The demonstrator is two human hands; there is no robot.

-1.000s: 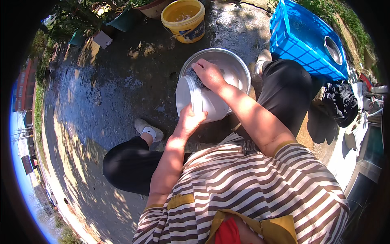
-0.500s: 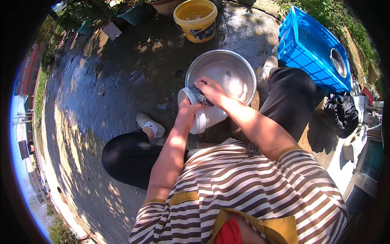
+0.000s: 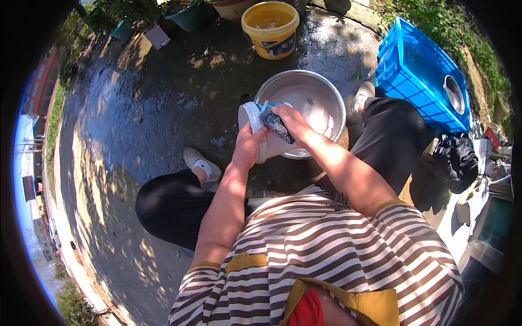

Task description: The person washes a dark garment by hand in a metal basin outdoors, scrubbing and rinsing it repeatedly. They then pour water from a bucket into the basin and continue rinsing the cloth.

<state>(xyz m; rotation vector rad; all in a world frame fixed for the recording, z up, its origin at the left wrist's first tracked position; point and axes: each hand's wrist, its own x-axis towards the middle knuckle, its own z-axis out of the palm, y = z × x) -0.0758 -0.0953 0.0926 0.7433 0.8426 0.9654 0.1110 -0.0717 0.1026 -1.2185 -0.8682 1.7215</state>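
A white plastic bucket point(image 3: 267, 150) lies tilted on its side over the near left rim of a metal basin point(image 3: 341, 103). My left hand point(image 3: 249, 145) grips the bucket at its ribbed rim, with the fingers partly inside its mouth. In my right hand point(image 3: 293, 124) is a dark grey scouring pad point(image 3: 276, 126), pressed against the bucket's outer wall. Part of a blue print shows on the wall beyond the pad. Shallow cloudy water lies in the basin.
A yellow bucket point(image 3: 269, 48) of water stands beyond the basin. To the right is a blue crate point(image 3: 406, 81) holding water and a metal bowl point(image 3: 453, 94). A black bag point(image 3: 457, 157) lies nearer. Potted plants point(image 3: 190, 16) line the back; the ground is wet.
The bucket has been turned in my hands, so its blue print now shows. My right hand has moved slightly right and down with the scouring pad. The view has shifted a little.
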